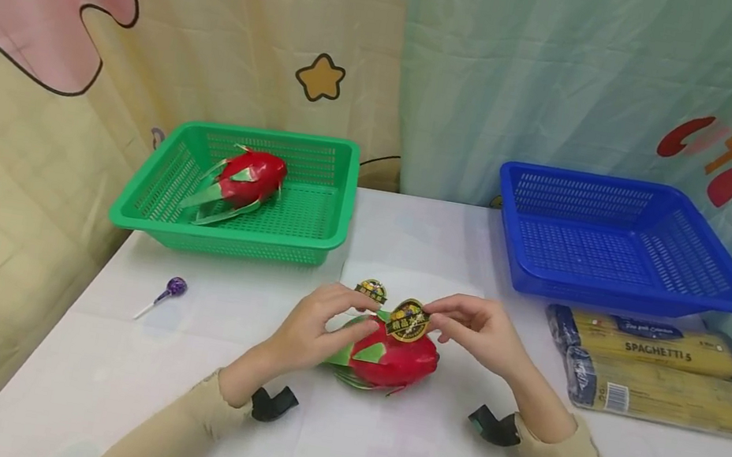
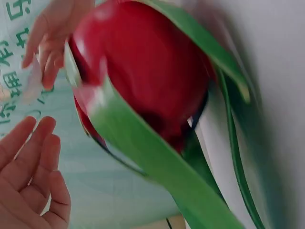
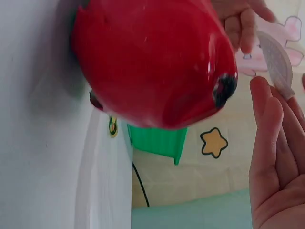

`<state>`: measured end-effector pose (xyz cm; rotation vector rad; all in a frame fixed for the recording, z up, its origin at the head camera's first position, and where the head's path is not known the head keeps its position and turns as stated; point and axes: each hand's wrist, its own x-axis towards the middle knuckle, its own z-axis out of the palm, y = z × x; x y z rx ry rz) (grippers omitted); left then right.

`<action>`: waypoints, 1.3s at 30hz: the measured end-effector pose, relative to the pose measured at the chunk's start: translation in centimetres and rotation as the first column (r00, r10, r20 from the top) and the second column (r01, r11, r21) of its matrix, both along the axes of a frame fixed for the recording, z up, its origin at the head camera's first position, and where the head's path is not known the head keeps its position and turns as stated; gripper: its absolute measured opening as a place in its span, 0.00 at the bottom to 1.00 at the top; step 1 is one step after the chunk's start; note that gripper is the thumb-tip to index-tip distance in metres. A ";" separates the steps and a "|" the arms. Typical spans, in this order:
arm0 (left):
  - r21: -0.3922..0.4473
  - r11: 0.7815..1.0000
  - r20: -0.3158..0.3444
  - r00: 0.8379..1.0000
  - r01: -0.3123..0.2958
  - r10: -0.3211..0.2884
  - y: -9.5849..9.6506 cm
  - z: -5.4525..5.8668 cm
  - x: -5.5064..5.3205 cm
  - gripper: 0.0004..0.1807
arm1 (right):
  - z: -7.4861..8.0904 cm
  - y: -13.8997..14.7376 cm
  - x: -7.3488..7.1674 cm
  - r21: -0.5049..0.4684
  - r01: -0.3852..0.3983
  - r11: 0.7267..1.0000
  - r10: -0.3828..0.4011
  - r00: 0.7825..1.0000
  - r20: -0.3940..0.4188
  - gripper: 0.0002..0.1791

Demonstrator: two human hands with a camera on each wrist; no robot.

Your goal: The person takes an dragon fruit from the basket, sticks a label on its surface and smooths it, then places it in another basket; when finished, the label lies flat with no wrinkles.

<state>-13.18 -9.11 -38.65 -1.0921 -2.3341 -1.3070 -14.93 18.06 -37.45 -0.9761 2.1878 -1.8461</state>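
Note:
A glossy red dragon fruit with green leaf-like scales lies on the white table between the hands. My right hand pinches a black-and-gold oval sticker by its edge, just above the fruit. In the right wrist view, the pale back of that sticker shows at the fingertips. My left hand hovers at the fruit's leafy end, thumb and fingers apart; its fingers look relaxed in the left wrist view. A second sticker lies on the table behind the fruit.
At the back left, a green basket holds another dragon fruit. A blue basket stands back right. Two spaghetti packs lie in front of it. A purple-wrapped lollipop rests at left.

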 end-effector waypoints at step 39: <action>-0.039 0.998 0.078 0.996 -0.042 0.045 2.5 -0.8 2.4 0.06 | 0.6 -1.4 1.6 0.434 0.083 0.897 -0.067 0.996 -0.052 0.07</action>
